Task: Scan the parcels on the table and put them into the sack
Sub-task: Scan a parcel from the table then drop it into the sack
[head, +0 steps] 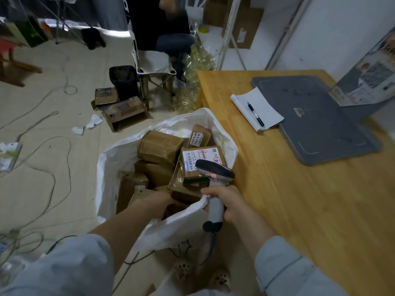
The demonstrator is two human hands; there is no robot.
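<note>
The parcels are all down in the white sack, which stands open on the floor hard against the edge of the wooden table. From where I stand, none are left on the tabletop. The top parcel lies label-up just beyond the nose of the scanner.

The right hand is wrapped round the scanner's grip, and its fingertips seem to nip the sack's near rim as well. The left hand reaches in among the boxes. Its fingers sit behind the fold of the rim, so I cannot tell whether it grasps anything.

To do this step well, I'd hold that rim back so the mouth gapes and bed the boxes flat so the load doesn't tip the sack. I'd also keep the scanner's cable out of the opening.

A small parcel at the back shows large digits, seemingly 56 4 4402. The top parcel's label carries a barcode, a red cursive logo and a red stamp, all too small to read.

On the table lie a notepad with a pen on it, and a grey mat.
</note>
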